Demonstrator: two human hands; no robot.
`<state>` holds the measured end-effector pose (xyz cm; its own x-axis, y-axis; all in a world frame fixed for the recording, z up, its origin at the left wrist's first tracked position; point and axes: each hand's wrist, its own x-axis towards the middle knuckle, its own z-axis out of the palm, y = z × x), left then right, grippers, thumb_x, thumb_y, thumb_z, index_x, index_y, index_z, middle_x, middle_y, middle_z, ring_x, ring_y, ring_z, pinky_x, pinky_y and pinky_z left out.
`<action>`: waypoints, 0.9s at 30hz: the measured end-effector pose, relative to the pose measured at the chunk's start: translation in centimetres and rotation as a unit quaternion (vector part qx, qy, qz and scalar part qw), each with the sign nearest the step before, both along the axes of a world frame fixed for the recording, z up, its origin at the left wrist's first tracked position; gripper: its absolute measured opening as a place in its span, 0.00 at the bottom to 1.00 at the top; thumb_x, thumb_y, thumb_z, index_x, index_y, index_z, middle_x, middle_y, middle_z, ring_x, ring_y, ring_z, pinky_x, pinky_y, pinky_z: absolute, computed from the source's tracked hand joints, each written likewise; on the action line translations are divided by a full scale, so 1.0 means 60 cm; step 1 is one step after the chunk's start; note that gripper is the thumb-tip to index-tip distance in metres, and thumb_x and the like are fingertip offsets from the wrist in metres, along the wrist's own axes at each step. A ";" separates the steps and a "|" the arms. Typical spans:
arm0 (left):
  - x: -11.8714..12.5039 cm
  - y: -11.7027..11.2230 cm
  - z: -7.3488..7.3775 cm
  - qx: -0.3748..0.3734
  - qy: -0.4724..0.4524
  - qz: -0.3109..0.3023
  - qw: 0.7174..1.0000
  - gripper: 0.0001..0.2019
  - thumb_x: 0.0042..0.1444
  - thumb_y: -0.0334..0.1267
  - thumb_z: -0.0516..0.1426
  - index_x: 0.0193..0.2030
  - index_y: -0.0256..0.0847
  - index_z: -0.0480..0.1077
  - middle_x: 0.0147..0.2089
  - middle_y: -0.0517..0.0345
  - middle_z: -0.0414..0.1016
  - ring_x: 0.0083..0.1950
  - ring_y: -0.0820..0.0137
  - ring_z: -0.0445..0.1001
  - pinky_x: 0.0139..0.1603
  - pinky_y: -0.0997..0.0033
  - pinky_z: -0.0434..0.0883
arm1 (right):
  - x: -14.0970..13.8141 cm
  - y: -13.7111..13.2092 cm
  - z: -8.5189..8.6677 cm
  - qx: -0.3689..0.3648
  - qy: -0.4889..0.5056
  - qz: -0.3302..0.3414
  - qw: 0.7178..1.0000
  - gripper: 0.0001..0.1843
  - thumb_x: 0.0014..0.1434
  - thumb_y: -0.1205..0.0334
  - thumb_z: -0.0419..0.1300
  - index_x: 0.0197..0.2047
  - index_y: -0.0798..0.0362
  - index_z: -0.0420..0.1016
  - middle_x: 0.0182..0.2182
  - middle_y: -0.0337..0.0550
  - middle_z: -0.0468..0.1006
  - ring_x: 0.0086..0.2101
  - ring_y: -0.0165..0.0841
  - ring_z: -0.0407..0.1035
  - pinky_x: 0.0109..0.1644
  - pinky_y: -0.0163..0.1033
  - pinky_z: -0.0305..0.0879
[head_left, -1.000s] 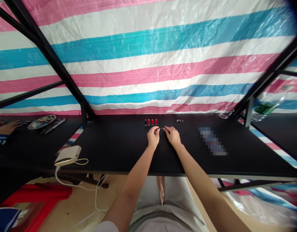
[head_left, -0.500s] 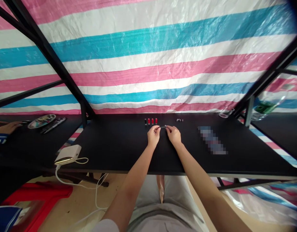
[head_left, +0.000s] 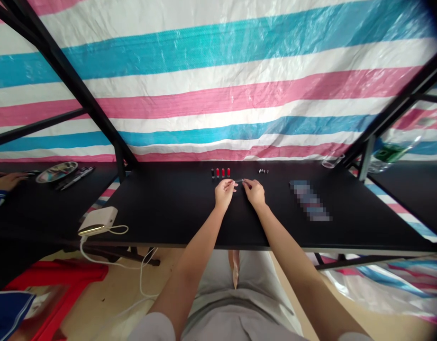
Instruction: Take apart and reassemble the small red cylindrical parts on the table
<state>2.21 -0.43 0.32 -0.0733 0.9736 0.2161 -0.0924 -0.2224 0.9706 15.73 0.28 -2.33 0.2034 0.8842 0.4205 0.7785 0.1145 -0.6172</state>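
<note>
Over the black table [head_left: 176, 208], my left hand [head_left: 223, 194] and my right hand [head_left: 254, 193] face each other a short gap apart. A short, thin, greyish stick [head_left: 239, 180], too small to name, spans the gap, its ends in the two hands' fingertips. My left thumb and forefinger pinch it while the other fingers stick out a little. On the right, fingers and thumb are closed at its other end. Just beyond my left hand, one small black cylinder [head_left: 213, 173] stands in a row with three red cylinders [head_left: 223, 173]. Several tiny shiny pieces [head_left: 263, 171] lie beyond my right hand.
A white box with a cable [head_left: 99, 220] sits at the table's left front. A blurred-out flat object [head_left: 310, 201] lies to the right, a clear cup [head_left: 332, 161] at the back right. Black frame bars slope at both sides. Another person's hand [head_left: 7, 181] shows far left.
The view has tilted slightly, so the table sits higher in the picture. Both hands keep the thin stick between them; my left hand's free fingers are a little more spread.
</note>
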 end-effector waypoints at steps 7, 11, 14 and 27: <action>0.001 0.002 -0.006 0.012 -0.007 -0.011 1.000 0.12 0.49 0.41 0.59 0.36 0.35 0.69 0.31 0.50 0.75 0.33 0.68 0.76 0.30 0.71 0.73 | 0.003 0.002 -0.003 0.015 -0.026 0.001 1.000 0.18 0.58 0.57 0.49 0.46 0.54 0.75 0.28 0.45 0.70 0.30 0.32 0.65 0.38 0.36 0.63; 0.000 0.004 -0.011 0.021 0.012 -0.004 1.000 0.12 0.49 0.41 0.58 0.37 0.35 0.70 0.30 0.52 0.74 0.33 0.69 0.75 0.29 0.72 0.73 | -0.001 0.001 -0.001 0.021 -0.044 0.013 0.999 0.18 0.59 0.59 0.48 0.47 0.54 0.74 0.30 0.46 0.70 0.31 0.33 0.65 0.38 0.37 0.63; 0.000 0.005 -0.018 0.026 0.040 -0.024 0.999 0.11 0.48 0.40 0.59 0.37 0.36 0.70 0.31 0.53 0.74 0.31 0.70 0.74 0.30 0.71 0.74 | -0.006 -0.001 0.003 0.036 -0.068 0.060 0.995 0.19 0.58 0.63 0.48 0.49 0.55 0.71 0.32 0.47 0.71 0.34 0.34 0.65 0.40 0.37 0.63; -0.006 0.016 -0.020 -0.006 0.031 0.043 0.999 0.13 0.50 0.40 0.57 0.42 0.38 0.69 0.34 0.53 0.74 0.23 0.78 0.70 0.27 0.76 0.70 | -0.023 0.028 0.015 -0.030 -0.027 0.031 0.999 0.08 0.55 0.62 0.53 0.39 0.54 0.67 0.32 0.44 0.76 0.31 0.33 0.69 0.36 0.37 0.61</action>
<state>1.87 0.51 -0.90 -0.1433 0.9668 0.2114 -0.0128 -0.2154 0.9764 14.33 1.94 -1.44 0.1259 0.9182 0.3755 0.8038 0.1275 -0.5811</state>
